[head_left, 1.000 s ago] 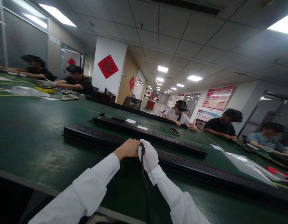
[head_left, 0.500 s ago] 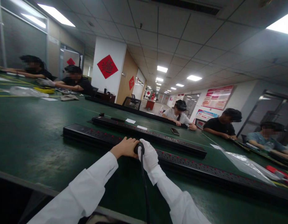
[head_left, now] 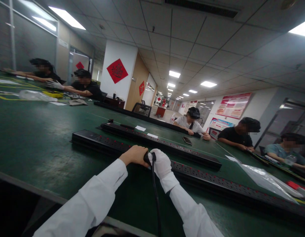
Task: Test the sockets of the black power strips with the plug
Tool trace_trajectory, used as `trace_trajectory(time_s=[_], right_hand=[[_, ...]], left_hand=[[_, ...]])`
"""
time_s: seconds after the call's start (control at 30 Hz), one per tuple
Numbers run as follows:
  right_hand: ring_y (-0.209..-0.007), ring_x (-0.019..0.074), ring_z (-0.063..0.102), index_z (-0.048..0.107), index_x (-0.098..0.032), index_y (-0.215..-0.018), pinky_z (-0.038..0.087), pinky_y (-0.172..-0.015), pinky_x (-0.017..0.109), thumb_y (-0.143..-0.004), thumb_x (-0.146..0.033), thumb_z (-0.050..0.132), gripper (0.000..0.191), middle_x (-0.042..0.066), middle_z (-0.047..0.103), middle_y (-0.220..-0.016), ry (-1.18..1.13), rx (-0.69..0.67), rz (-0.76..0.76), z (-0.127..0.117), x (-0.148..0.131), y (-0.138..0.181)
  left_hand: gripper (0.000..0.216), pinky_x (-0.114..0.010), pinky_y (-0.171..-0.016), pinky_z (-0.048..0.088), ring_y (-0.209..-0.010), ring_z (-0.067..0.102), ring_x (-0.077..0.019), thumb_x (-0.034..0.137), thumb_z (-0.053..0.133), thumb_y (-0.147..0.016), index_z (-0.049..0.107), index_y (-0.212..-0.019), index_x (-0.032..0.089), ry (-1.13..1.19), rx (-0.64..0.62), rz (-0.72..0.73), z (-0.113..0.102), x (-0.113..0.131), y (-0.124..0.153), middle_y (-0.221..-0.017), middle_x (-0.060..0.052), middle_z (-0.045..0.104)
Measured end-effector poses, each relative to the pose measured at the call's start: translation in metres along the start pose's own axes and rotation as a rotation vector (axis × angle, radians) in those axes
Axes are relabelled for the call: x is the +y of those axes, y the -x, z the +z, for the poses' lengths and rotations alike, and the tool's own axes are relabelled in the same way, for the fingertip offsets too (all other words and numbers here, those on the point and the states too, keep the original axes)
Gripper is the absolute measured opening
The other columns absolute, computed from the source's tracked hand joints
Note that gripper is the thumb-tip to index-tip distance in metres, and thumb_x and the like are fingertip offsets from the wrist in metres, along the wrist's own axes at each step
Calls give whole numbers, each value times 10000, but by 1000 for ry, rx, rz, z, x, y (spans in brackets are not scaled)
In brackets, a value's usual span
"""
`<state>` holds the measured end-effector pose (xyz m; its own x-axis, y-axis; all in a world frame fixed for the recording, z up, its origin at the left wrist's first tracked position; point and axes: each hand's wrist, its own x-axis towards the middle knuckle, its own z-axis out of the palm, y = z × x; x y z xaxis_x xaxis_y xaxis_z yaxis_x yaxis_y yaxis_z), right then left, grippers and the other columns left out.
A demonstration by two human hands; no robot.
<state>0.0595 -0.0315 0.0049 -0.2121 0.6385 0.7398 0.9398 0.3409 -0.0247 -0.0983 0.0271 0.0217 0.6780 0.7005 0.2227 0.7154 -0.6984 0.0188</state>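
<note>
A long black power strip [head_left: 204, 176] with rows of sockets and small red switches lies slantwise across the green table before me. My bare left hand [head_left: 134, 155] is closed over the strip's middle, its fingertips hidden behind it. Just to the right, my right hand [head_left: 161, 164], in a white knitted glove, is closed around a black plug [head_left: 153, 156] at the strip. From the plug a thick black cord [head_left: 156, 200] hangs towards me over the table edge. Both hands nearly touch. Whether the plug's pins are inside a socket is hidden.
Behind lies a second black power strip [head_left: 184, 150], with white paper slips [head_left: 140, 128] and a phone [head_left: 187, 140] beyond. Clear plastic wrap [head_left: 266, 177] lies at the right, more plastic [head_left: 36, 95] at the far left. Several co-workers sit around the table.
The view has shifted slightly, so everything sits a little further right. My right hand has turned slightly on the plug; my left hand keeps its place on the strip.
</note>
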Motion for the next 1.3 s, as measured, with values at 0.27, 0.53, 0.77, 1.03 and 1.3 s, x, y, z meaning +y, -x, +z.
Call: trace_trajectory(time_s=[0.27, 0.53, 0.77, 1.03, 1.3], right_hand=[[-736, 137, 577, 592, -210, -896, 408, -704, 227, -838, -374, 440, 231, 36, 619, -782, 2, -14, -57, -5, 6, -1], [-693, 133, 580, 604, -221, -849, 410, -665, 225, -835, -373, 438, 225, 23, 624, -742, 51, -57, -61, -21, 18, 0], [-826, 144, 590, 581, -237, -1030, 430, -756, 239, -824, -365, 467, 267, 25, 645, -913, -11, -93, -134, -28, 30, 2], [-967, 160, 562, 472, -233, -1208, 429, -845, 274, -845, -336, 456, 378, 41, 569, -1147, -15, -49, -194, -25, 38, 11], [-969, 159, 569, 482, -202, -1203, 443, -830, 261, -855, -330, 447, 372, 46, 548, -1182, 71, 64, -194, -13, 36, 17]], left_hand=[[683, -354, -710, 424, -834, 591, -271, 773, 469, -526, 548, -879, 193, -26, 33, 21, 0, 3, -2, -916, -88, 629], [720, -348, -674, 423, -782, 592, -264, 789, 444, -525, 558, -895, 182, -25, 47, 21, 4, 18, -11, -885, -94, 628], [758, -368, -713, 408, -820, 586, -275, 812, 360, -561, 544, -924, 173, -14, 65, 14, 8, 22, -13, -907, -105, 624], [773, -375, -790, 369, -899, 555, -266, 795, 369, -582, 520, -1033, 185, 10, 72, 86, 4, 16, -7, -1014, -106, 595], [798, -380, -793, 355, -922, 546, -282, 795, 373, -579, 503, -1084, 190, 20, 68, 40, 4, 3, -1, -1021, -106, 596]])
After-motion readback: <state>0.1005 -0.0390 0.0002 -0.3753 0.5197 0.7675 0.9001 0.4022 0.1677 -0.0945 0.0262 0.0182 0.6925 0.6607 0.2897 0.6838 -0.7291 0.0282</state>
